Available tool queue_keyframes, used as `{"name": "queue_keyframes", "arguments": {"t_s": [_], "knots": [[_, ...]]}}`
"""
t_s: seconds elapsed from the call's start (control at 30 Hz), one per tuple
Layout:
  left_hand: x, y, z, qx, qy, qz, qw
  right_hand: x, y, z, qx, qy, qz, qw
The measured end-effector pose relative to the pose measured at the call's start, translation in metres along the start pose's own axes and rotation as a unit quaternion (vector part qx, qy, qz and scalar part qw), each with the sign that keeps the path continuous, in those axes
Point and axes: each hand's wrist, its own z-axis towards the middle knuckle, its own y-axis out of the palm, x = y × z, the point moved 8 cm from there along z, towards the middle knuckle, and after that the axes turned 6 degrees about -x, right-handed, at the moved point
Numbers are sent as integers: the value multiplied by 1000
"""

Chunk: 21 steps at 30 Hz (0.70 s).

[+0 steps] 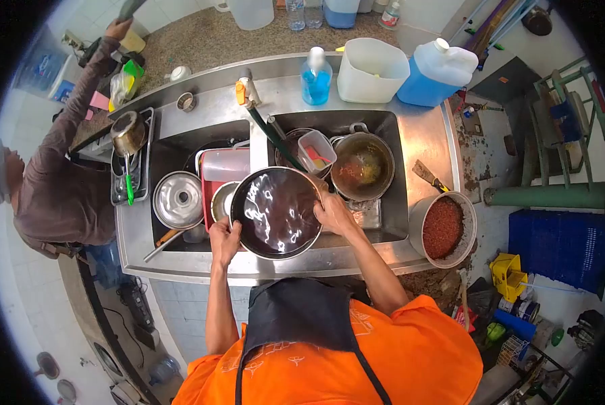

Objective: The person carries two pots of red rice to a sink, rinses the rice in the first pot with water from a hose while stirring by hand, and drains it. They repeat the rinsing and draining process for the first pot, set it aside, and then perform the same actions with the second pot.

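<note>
My left hand (223,239) is closed on the left edge of a large round pot (279,257). On the opposite edge, my right hand (336,214) grips the same pot. Dark brownish liquid (279,209) fills much of it, with ripples and bright reflections on top. The pot is over the middle of a steel double sink (390,233). A dark green hose (267,135) runs from the tap (246,92) to the pot's far edge. Beyond my right hand, a used pot (363,169) with food residue sits in the right basin, beside a clear plastic tub (316,150).
A metal lid (178,200) and a red tray (211,196) lie in the left basin. At the right counter edge stands a pot of reddish-brown grains (443,228). Blue-liquid jugs (437,71) line the back. A co-worker (66,182) reaches up at the left.
</note>
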Motion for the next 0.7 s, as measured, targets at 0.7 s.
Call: {"name": "queue_keyframes", "arguments": {"t_s": [0.7], "knots": [[10,6,-10,-41,-102,-81,991,21,11,4,-33,38,4,999]]}}
